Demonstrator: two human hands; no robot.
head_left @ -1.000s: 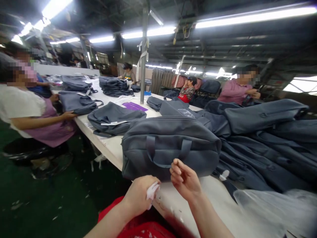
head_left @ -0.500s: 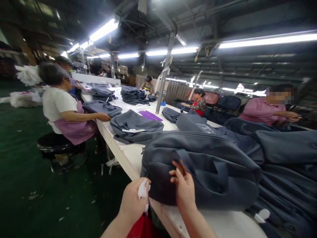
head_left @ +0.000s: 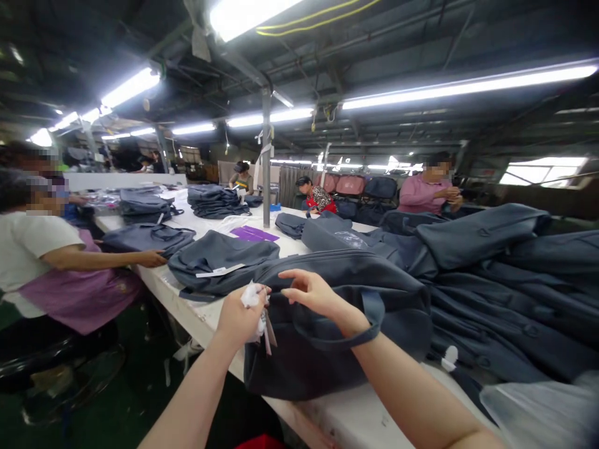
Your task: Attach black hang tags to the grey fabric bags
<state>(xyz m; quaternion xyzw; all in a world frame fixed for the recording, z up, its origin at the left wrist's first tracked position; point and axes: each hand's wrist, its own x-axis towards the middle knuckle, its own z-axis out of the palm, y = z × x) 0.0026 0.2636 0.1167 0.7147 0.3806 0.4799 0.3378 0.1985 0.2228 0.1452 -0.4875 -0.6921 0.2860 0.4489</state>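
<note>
A dark navy bag [head_left: 397, 324] with two carry handles lies in front of me on the white table. My left hand [head_left: 241, 315] is closed round a crumpled white wad [head_left: 253, 294], paper or thin plastic, at the bag's left end; pale tag-like strips [head_left: 269, 333] hang below the fingers. My right hand [head_left: 311, 293] is over the bag's upper front near the zip, thumb and fingers apart, with nothing visible between them. A bag handle [head_left: 373, 312] loops round my right wrist.
Another navy bag [head_left: 224, 255] with a white slip lies just beyond. Piled bags [head_left: 496, 299] crowd the right, beside clear plastic [head_left: 538, 405]. A metal post [head_left: 266, 162] rises from the table [head_left: 196, 318]. A co-worker's hand [head_left: 152, 258] touches a bag at left.
My view has turned right. My right hand has moved up and left through the handle, towards the bag's top. My left hand, still holding the white wad, has risen alongside the bag's end.
</note>
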